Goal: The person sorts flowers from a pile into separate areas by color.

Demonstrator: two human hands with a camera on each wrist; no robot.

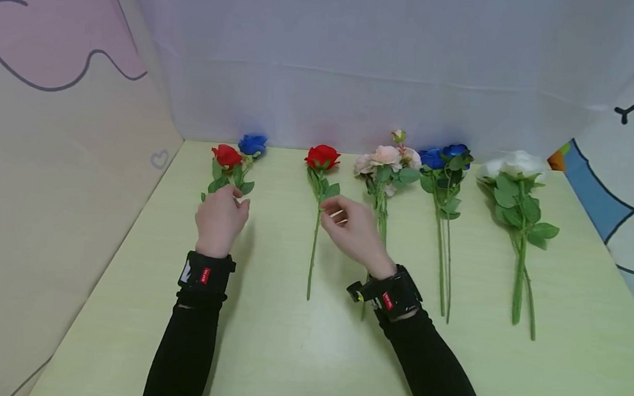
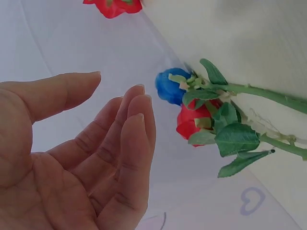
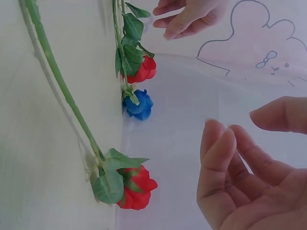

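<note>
At the left of the table, a red rose (image 1: 226, 155) and a blue rose (image 1: 252, 145) lie side by side, their stems mostly hidden under my left hand (image 1: 220, 219). In the left wrist view the thumb stands apart from the loosely bent fingers, with nothing held. A single red rose (image 1: 322, 156) lies with its stem towards me. My right hand (image 1: 354, 231) hovers beside that stem. The right wrist view shows a gap between its thumb and fingers, apart from the red rose (image 3: 136, 188).
Right of the single rose lie pale pink flowers (image 1: 387, 159), blue roses (image 1: 432, 159) and white flowers (image 1: 515, 164), stems towards me. The pale table (image 1: 278, 355) meets a white cloth (image 1: 357, 102) behind. A printed wall panel (image 1: 48, 173) stands at the left.
</note>
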